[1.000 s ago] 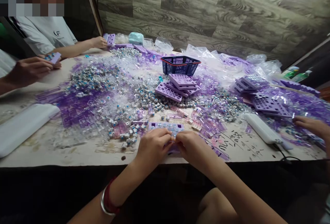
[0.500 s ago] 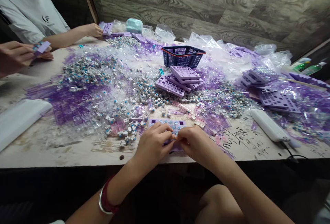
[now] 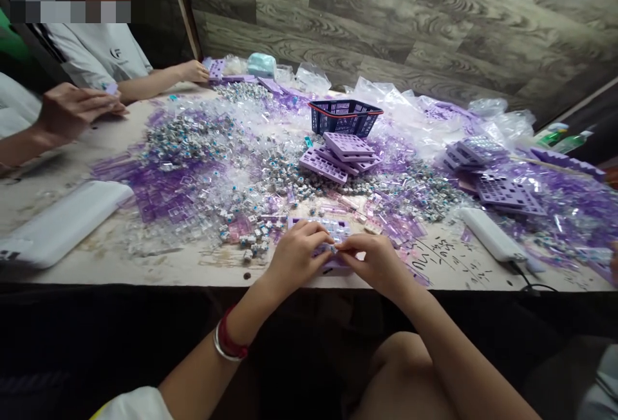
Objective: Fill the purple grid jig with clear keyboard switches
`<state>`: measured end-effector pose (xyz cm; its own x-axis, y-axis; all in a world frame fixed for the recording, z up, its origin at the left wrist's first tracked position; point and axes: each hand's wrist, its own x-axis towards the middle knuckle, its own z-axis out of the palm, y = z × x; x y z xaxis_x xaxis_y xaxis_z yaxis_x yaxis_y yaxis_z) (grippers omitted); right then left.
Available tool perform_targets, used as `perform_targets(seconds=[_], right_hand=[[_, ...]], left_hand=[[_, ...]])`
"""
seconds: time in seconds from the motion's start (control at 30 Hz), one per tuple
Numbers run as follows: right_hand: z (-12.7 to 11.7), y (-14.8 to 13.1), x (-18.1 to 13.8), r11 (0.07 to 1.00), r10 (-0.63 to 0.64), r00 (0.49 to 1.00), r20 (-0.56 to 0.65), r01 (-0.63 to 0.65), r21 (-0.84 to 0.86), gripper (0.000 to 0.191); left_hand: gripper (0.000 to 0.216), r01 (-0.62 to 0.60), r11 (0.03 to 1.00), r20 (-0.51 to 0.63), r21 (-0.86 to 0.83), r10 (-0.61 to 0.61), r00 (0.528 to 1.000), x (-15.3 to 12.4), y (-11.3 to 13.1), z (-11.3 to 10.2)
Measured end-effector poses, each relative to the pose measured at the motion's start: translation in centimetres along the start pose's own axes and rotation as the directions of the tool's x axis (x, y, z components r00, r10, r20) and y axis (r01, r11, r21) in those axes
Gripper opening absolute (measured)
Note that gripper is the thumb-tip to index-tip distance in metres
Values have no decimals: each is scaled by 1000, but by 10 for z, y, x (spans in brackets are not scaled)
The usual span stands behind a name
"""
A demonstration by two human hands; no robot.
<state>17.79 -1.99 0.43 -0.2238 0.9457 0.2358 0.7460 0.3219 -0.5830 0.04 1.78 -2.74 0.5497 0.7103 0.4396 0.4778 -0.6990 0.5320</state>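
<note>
A light-purple plate (image 3: 293, 221) with square holes lies at the table's front edge, partly filled with clear, pale-blue pieces that look like key switches or keycaps. My left hand (image 3: 300, 251) covers its left side, fingers curled and closed over it. From the right, my right hand (image 3: 374, 257) reaches in with thumb and forefinger pinched together. The fingertips of both hands meet over the plate around a tiny pale piece, too small to make out. My hands hide much of the plate's middle and front. Loose switches (image 3: 251, 239) with blue stems lie just left.
Heaps of switches (image 3: 181, 140) and purple clear keycaps (image 3: 161, 191) spread across the table. Behind are stacked purple plates (image 3: 345, 149) and a dark basket (image 3: 345, 117). White oblong devices lie left (image 3: 67, 223) and right (image 3: 492, 234). Co-workers' hands (image 3: 72, 111) are at the left.
The view has shifted, so the table sits slightly higher and further right. My hands stay together over the plate with small finger movements. The nearer co-worker's hand at left has moved.
</note>
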Motion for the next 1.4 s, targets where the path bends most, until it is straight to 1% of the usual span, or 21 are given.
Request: perform_targets(seconds=[0.07,0.13,0.23,0.33,0.4,0.5,0.6,0.8,0.93,1.1,1.2,1.27,1.4], right_hand=[[3,-2,-1,999,2,1000,-29,-3,-37,9],[5,-5,1,996,35,998,-56,-40,-76,11],[7,-5,1,996,68,995,-72,-72,-48,7],[7,-2,-2,997,65,993,-101,-68,-26,0],[8,0,-4,997,60,992,-111,-63,-32,2],[7,0,-6,998,18,991,-129,-25,-52,5],[5,1,-5,995,-68,986,-152,57,-79,7],[3,6,-1,978,-206,973,-107,203,-46,8],[3,10,-1,968,-245,965,-88,238,-83,10],[4,12,-1,948,-304,950,-71,294,-123,12],[4,12,0,939,-334,941,-53,328,-103,14],[2,9,2,940,-331,944,-14,328,-94,16],[-4,0,9,946,-293,947,132,308,-106,23]], left_hand=[[9,0,1000,-7,-17,0,1000,0,0,1],[8,-2,1000,-13,-27,2,1000,-1,0,1],[11,3,999,-14,-44,-4,1000,-1,0,0],[18,17,997,-21,-71,-18,1000,-1,2,-1],[20,23,997,-23,-77,-25,999,-1,2,-1],[20,23,998,-18,-60,-24,1000,-1,2,-1],[18,16,999,-13,-47,-16,1000,-2,2,0],[16,7,999,0,-35,-7,1000,-3,2,0],[10,-25,1000,-28,10,25,999,-3,2,2],[13,-79,990,-63,114,86,994,-3,3,5],[12,-86,988,-80,129,97,992,-3,4,5],[11,-84,990,-94,113,94,991,-3,3,5],[15,-80,995,-104,57,85,991,-1,1,7]])
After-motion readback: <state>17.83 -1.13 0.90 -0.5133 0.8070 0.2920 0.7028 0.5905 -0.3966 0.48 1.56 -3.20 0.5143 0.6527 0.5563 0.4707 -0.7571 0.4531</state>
